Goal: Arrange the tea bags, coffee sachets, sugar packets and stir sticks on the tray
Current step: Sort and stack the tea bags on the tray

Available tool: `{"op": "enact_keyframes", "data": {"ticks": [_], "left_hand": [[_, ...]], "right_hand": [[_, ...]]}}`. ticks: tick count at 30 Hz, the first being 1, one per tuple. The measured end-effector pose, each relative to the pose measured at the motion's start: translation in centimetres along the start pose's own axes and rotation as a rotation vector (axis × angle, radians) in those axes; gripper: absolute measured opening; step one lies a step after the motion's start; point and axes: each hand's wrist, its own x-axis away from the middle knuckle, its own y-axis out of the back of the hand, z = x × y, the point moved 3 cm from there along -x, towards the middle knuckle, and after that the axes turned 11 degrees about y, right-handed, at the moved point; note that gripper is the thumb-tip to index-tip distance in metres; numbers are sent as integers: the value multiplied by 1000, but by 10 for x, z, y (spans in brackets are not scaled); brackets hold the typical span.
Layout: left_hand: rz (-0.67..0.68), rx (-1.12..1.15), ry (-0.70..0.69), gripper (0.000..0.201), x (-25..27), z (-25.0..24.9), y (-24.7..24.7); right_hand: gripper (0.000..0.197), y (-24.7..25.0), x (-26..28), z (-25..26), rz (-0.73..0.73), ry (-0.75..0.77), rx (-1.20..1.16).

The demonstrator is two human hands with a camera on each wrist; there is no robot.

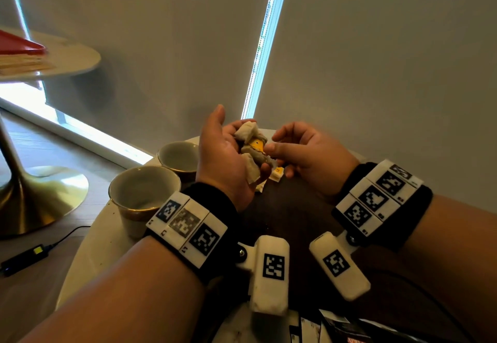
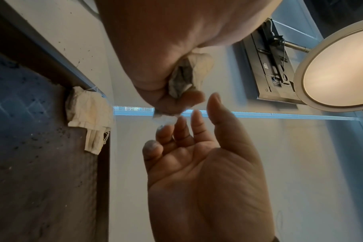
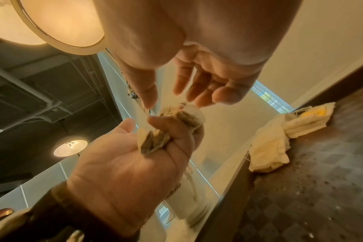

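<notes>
Two empty cups [image 1: 144, 194] [image 1: 178, 157] side by side on round white table [image 1: 88, 251]; black cable [image 1: 24, 258] on floor.

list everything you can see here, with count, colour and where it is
tea bags in hand: a bunch, count unclear, beige with a yellow tag, held above the tray
tea bags on tray: a small pile, cream, one yellow tag, at the tray's far edge
tray: one, dark brown, on the round table
cups: two, pale with gold bases, left of the tray
round table: one, white
sachets: several, black and white, bottom edge
second table: one, white top, gold foot, far left
left hand: grips the bunch
right hand: fingers reach to the bunch
</notes>
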Motion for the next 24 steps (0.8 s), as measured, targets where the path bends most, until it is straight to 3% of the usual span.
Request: {"op": "enact_keyframes", "data": {"ticks": [4, 10, 17, 24], "left_hand": [[-42, 91, -9, 64, -5, 3, 0], [-41, 134, -10, 53, -8, 6, 0], [-1, 266, -26, 40, -11, 3, -3], [-20, 259, -75, 35, -11, 1, -1]], "right_hand": [[21, -7, 10, 4, 82, 72, 10], [24, -14, 14, 1, 160, 90, 170], [22, -10, 12, -1, 114, 66, 53], [16, -5, 10, -9, 32, 31, -70]]}}
